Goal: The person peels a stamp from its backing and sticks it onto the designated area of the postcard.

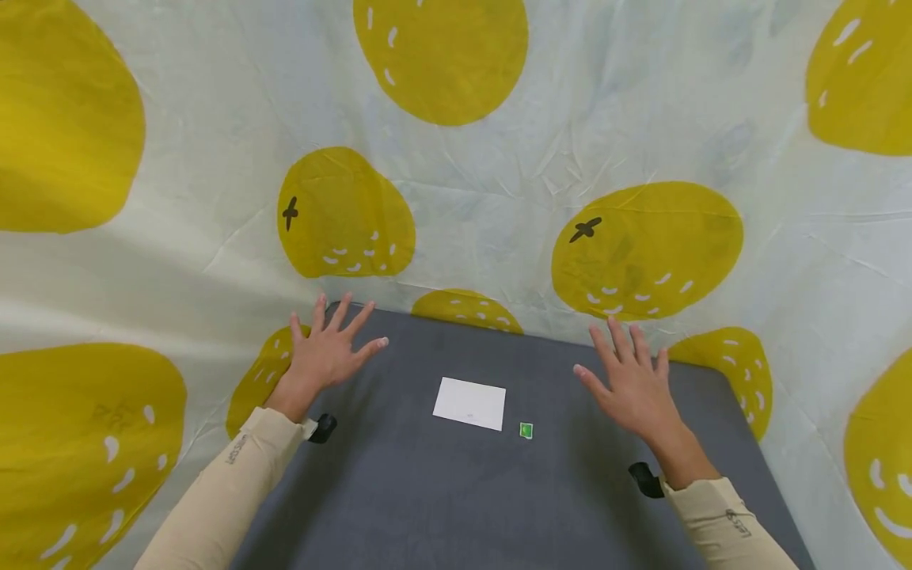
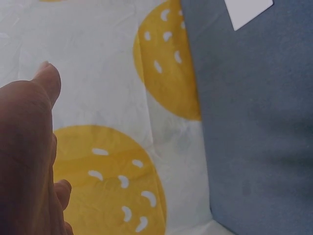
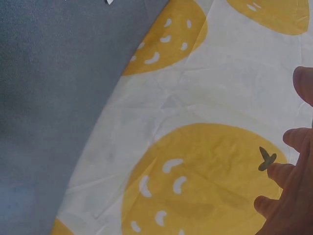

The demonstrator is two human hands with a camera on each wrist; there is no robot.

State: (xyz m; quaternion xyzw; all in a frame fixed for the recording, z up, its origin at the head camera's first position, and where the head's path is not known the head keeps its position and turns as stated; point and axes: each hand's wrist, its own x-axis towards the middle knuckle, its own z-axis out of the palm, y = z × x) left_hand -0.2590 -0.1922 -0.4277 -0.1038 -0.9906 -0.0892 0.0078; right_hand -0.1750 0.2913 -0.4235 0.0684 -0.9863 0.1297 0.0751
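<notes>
My left hand (image 1: 324, 356) is held up above the left side of the dark grey table (image 1: 427, 507), fingers spread and holding nothing. On the right, my right hand (image 1: 634, 388) is raised in the same way, fingers apart and nothing in it. Between the two hands a white rectangular card (image 1: 470, 403) lies flat on the table, with a faint small mark near its lower edge. Just right of the card lies a small green square piece with a pale border (image 1: 526, 431). In the left wrist view a corner of the white card (image 2: 248, 11) shows at the top.
A white cloth printed with yellow fruit (image 1: 499, 150) hangs behind the table and along both sides. Dark wrist-camera mounts (image 1: 645, 480) sit at both cuffs. The table's far edge runs close against the cloth.
</notes>
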